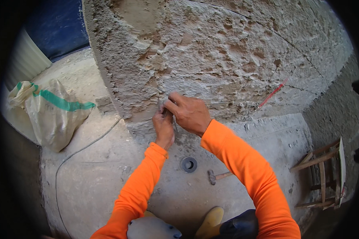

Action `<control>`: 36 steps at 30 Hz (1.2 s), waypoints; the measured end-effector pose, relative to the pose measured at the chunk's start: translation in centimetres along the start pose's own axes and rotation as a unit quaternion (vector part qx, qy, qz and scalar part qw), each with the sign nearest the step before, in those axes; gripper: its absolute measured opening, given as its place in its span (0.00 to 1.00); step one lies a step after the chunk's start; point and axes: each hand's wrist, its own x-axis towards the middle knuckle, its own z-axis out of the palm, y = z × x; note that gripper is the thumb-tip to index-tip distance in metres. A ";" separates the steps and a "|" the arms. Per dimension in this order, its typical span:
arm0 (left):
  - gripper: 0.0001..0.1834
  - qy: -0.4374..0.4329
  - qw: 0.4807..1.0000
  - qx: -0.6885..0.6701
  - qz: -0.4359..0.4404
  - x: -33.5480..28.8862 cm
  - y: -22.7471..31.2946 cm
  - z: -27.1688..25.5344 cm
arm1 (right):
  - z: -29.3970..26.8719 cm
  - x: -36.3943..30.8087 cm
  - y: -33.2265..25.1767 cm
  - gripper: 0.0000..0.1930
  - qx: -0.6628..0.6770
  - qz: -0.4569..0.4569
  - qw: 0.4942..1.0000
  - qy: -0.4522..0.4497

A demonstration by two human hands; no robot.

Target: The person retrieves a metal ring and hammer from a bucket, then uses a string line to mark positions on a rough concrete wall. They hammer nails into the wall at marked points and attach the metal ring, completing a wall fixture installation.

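Observation:
Both my hands meet low against a rough, chipped concrete wall. My left hand is closed, fingers curled round something small and thin. Just above and to its right, my right hand is closed too, thumb and fingertips pinched close to the left fingers. What they grip is mostly hidden; a thin dark piece shows beneath them. A taut pale string runs along the wall from behind my right hand toward a red strip. On the floor below lie a dark ring-shaped roll and a hammer, its handle partly behind my right sleeve.
A white sack with a green stripe slumps at the left. Near it, a grey cable curves across the concrete floor. A wooden stand is at the right. My yellow boots show at the bottom.

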 end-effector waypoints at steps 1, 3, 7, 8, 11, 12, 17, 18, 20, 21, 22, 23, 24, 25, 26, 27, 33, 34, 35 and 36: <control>0.14 0.012 1.000 -0.014 0.004 -0.2 -0.2 0.3 | 0.0 0.0 -0.2 0.10 0.017 0.040 0.999 -0.004; 0.14 0.038 0.999 -0.020 -0.004 -0.4 -0.4 0.2 | -0.2 -0.4 -1.2 0.08 0.053 0.127 0.990 -0.020; 0.13 0.031 0.999 0.017 -0.040 -0.3 -1.2 -1.2 | 0.0 -1.0 -3.8 0.09 0.355 0.332 0.874 -0.031; 0.14 0.018 0.999 0.019 -0.045 -0.4 -1.5 -1.5 | 0.4 -0.8 -4.3 0.11 0.373 0.349 0.857 -0.067; 0.16 0.000 0.998 0.002 -0.060 -0.5 -2.2 -2.3 | 1.4 0.4 -4.7 0.20 0.546 0.465 0.677 -0.162; 0.16 0.000 0.998 0.002 -0.063 -0.6 -2.3 -2.3 | 1.8 0.8 -4.9 0.20 0.603 0.489 0.613 -0.146; 0.19 0.002 0.998 -0.004 -0.069 -0.9 -2.2 -2.1 | 3.4 2.3 -5.7 0.17 0.689 0.543 0.478 -0.037; 0.20 0.002 0.998 -0.004 -0.070 -0.9 -2.1 -2.1 | 3.6 2.4 -5.9 0.16 0.701 0.545 0.460 -0.018; 0.21 0.002 0.997 -0.003 -0.072 -0.8 -2.1 -2.0 | 4.0 2.4 -6.2 0.13 0.712 0.553 0.432 0.013; 0.22 0.002 0.997 -0.004 -0.074 -0.7 -2.2 -2.1 | 4.2 2.4 -6.4 0.12 0.711 0.560 0.424 0.023; 0.23 0.000 0.997 -0.005 -0.076 -0.7 -2.2 -2.2 | 4.3 2.5 -6.5 0.11 0.704 0.583 0.405 0.013; 0.23 -0.002 0.997 -0.006 -0.077 -0.8 -2.3 -2.3 | 4.4 2.5 -6.7 0.11 0.707 0.572 0.416 0.036; 0.24 -0.006 0.997 -0.007 -0.077 -0.7 -2.3 -2.5 | 4.4 2.7 -6.8 0.11 0.703 0.576 0.416 0.038; 0.25 -0.009 0.997 -0.012 -0.078 -0.9 -2.3 -2.7 | 4.4 2.8 -7.0 0.10 0.698 0.575 0.424 0.050; 0.25 -0.015 0.996 -0.020 -0.081 -1.0 -2.2 -3.0 | 4.3 2.7 -7.3 0.10 0.705 0.568 0.423 0.045; 0.26 -0.024 0.995 -0.035 -0.087 -1.5 -2.0 -3.4 | 4.1 2.5 -7.7 0.10 0.712 0.555 0.428 0.050; 0.30 -0.074 0.993 -0.064 -0.065 -2.6 -0.7 -4.2 | 2.2 -0.1 -9.9 0.10 0.658 0.546 0.514 -0.065; 0.30 -0.037 0.997 -0.007 -0.070 -2.4 -0.7 -3.9 | 2.0 -0.3 -9.7 0.10 0.650 0.556 0.516 -0.055; 0.30 -0.015 0.997 0.038 -0.072 -2.0 -0.5 -3.5 | 1.7 -0.8 -9.5 0.11 0.654 0.544 0.524 -0.052; 0.27 0.011 0.991 0.109 -0.079 -1.6 -0.5 -3.0 | 1.2 -1.4 -9.4 0.11 0.653 0.533 0.536 -0.042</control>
